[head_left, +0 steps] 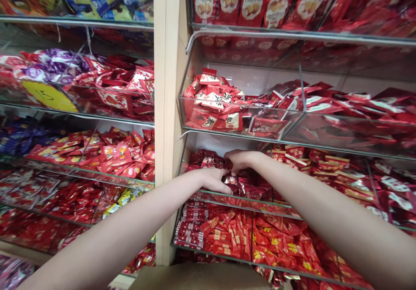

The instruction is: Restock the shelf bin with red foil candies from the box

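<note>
pointing mixed ways, dark-red packets (241,187)

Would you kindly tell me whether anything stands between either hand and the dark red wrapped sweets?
Nothing visible does: the left hand and right hand are both in among the dark red sweets, reaching in over the bin's clear front lip.

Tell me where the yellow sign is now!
In the head view, the yellow sign is at the left, on the bin front just below the purple sweets.
</note>
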`<state>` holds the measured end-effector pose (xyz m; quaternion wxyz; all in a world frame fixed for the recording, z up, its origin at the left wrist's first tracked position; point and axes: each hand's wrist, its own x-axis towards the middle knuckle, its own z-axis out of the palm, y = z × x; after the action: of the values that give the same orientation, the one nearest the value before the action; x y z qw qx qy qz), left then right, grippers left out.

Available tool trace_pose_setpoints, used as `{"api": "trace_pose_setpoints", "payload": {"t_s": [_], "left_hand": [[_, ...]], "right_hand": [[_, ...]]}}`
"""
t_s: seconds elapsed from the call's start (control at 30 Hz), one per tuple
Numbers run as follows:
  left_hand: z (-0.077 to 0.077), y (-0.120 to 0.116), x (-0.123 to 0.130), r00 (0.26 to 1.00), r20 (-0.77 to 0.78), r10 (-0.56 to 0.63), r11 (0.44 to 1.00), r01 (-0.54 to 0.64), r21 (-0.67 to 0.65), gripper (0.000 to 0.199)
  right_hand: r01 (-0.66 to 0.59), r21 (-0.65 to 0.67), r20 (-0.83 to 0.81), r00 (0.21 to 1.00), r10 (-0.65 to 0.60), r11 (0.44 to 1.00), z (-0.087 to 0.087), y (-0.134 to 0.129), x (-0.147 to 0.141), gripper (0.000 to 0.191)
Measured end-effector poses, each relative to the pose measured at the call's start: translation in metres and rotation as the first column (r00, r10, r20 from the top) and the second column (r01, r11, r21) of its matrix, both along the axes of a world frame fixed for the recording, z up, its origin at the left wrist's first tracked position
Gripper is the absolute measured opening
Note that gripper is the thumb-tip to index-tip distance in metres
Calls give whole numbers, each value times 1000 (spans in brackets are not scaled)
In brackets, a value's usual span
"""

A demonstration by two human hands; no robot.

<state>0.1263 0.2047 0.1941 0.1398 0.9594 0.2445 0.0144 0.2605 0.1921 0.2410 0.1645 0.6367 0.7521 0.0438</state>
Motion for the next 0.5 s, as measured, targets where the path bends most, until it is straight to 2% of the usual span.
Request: {"api": "trace_pose_setpoints", "payload": {"t_s": [0.1, 0.23, 0.37, 0.5], "left_hand": [[-1, 1, 0, 999, 38, 11, 999, -10, -41, 81], [0, -1, -1, 999, 22, 38, 996, -36, -80, 82], [1, -2, -1, 999, 17, 47, 995, -45, -94, 84], [1, -1, 0, 999, -12, 48, 995, -49, -82, 84]], "right_hand": [[-6, -31, 2, 1000, 7, 1000, 1, 1, 1, 68], [27, 12, 53, 998, -28, 1000, 5, -2, 0, 70], [73, 53, 110, 991, -78, 996, 16, -22, -8, 48], [83, 79, 47, 995, -87, 993, 19, -49, -18, 28]]}}
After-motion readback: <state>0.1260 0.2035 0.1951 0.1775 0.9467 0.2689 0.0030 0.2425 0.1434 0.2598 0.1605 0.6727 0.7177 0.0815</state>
